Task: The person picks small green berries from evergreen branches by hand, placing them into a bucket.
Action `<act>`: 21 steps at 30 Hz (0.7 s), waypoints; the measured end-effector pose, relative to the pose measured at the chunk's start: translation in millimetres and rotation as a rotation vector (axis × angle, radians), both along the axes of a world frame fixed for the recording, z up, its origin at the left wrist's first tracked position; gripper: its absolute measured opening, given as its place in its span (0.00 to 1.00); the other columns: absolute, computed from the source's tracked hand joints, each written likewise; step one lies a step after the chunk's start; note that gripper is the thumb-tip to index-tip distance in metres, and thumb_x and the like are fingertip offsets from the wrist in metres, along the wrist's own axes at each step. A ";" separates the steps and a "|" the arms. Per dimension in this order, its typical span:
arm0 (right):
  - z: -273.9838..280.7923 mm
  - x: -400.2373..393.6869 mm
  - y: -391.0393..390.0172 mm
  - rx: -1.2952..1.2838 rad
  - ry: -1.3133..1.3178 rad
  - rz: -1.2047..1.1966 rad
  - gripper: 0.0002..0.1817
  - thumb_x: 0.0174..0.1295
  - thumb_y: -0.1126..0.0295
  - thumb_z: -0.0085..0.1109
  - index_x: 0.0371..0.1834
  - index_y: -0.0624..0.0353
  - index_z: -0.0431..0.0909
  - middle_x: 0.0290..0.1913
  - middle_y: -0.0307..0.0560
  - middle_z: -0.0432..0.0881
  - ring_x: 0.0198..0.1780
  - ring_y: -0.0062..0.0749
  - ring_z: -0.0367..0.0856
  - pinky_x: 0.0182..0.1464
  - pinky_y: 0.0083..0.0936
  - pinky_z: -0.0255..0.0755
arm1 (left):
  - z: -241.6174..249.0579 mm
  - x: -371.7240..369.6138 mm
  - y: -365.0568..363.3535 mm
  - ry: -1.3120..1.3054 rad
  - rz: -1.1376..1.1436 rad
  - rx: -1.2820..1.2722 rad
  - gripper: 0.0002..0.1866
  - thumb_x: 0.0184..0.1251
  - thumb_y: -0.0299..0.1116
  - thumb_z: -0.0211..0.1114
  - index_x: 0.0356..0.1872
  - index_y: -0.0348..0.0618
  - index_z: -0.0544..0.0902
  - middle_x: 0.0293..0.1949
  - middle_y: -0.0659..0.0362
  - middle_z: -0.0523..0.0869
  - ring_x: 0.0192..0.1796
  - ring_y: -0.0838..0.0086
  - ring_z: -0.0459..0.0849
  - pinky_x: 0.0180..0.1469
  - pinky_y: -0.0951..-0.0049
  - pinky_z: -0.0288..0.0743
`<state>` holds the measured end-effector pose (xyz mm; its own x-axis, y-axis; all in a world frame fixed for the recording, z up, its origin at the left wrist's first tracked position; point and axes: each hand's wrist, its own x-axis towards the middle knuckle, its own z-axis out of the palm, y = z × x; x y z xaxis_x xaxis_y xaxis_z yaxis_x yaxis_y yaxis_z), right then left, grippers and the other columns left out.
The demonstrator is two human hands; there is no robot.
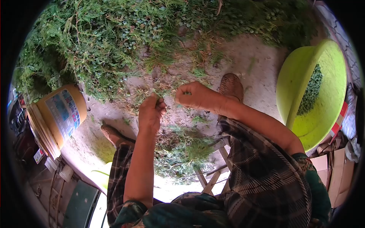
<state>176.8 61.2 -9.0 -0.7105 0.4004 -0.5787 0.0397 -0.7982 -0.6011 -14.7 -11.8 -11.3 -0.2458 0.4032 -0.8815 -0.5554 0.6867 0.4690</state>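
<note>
Green branches (114,41) cover the floor (254,57) within easy reach; a lime tub (285,87) holds small green pieces (311,91) together. The left hand (150,114) pinches a tiny sprig (156,95) — the right hand (195,95) curls, its grip's contents unclear.

One head-worn view — forward and down, hands mid-frame.

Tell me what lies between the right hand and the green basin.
In the head view: a brown shoe by the right hand, then mostly bare floor before the basin.
</note>
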 end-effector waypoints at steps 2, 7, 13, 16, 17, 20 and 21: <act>3.8 0.8 7.0 0.394 -0.360 0.595 0.12 0.57 0.63 0.61 0.25 0.61 0.76 0.19 0.34 0.71 0.21 0.16 0.65 0.22 0.21 0.61 | 1.4 -14.0 -3.0 0.130 -0.018 0.027 0.06 0.65 0.31 0.60 0.33 0.39 0.75 0.29 0.58 0.79 0.29 0.77 0.79 0.25 0.79 0.71; -19.2 2.9 -11.1 0.332 -0.226 0.386 0.14 0.58 0.61 0.61 0.24 0.61 0.77 0.19 0.35 0.72 0.20 0.19 0.67 0.22 0.23 0.62 | -41.4 -79.0 -17.4 0.559 0.057 0.175 0.07 0.60 0.24 0.61 0.38 0.34 0.76 0.33 0.53 0.81 0.28 0.75 0.80 0.26 0.76 0.76; -9.8 4.4 -0.9 -0.124 -0.127 0.174 0.13 0.62 0.60 0.58 0.32 0.59 0.76 0.21 0.36 0.73 0.20 0.19 0.68 0.21 0.20 0.62 | -67.1 -106.1 -2.4 0.850 -0.264 0.021 0.12 0.58 0.29 0.65 0.40 0.34 0.78 0.30 0.58 0.80 0.27 0.78 0.77 0.28 0.78 0.76; -11.6 1.1 -1.9 -0.306 -0.067 0.139 0.14 0.63 0.58 0.57 0.37 0.59 0.75 0.24 0.37 0.74 0.23 0.20 0.71 0.22 0.22 0.67 | -56.4 -96.4 -9.1 0.942 -0.328 -0.024 0.11 0.60 0.30 0.64 0.40 0.34 0.78 0.28 0.60 0.80 0.27 0.78 0.77 0.29 0.79 0.74; -12.2 0.1 -3.1 -0.391 -0.054 0.084 0.14 0.64 0.58 0.56 0.39 0.59 0.75 0.26 0.39 0.76 0.26 0.22 0.74 0.25 0.24 0.72 | -48.3 -85.8 -11.3 0.944 -0.328 -0.024 0.11 0.60 0.30 0.64 0.40 0.34 0.78 0.28 0.60 0.80 0.27 0.78 0.77 0.29 0.79 0.74; -6.0 0.1 -5.9 -0.473 -0.025 0.000 0.16 0.65 0.55 0.53 0.40 0.58 0.75 0.34 0.43 0.77 0.36 0.27 0.77 0.32 0.30 0.79 | 1.4 -18.6 -11.3 0.710 -0.283 0.132 0.09 0.63 0.30 0.61 0.40 0.36 0.78 0.30 0.59 0.80 0.31 0.78 0.78 0.32 0.77 0.74; -5.6 -0.3 -8.6 -0.475 -0.024 0.003 0.16 0.65 0.55 0.53 0.40 0.58 0.75 0.34 0.43 0.77 0.36 0.27 0.77 0.32 0.30 0.79 | 21.7 8.0 -8.6 0.679 -0.397 0.153 0.08 0.63 0.29 0.60 0.40 0.38 0.78 0.32 0.58 0.80 0.34 0.77 0.79 0.35 0.76 0.74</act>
<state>176.6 52.6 -14.6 -0.6955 0.0857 -0.7134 0.0516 -0.9843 -0.1686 -6.6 -20.4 10.4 -0.5218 0.6770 -0.5190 0.1570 0.6742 0.7217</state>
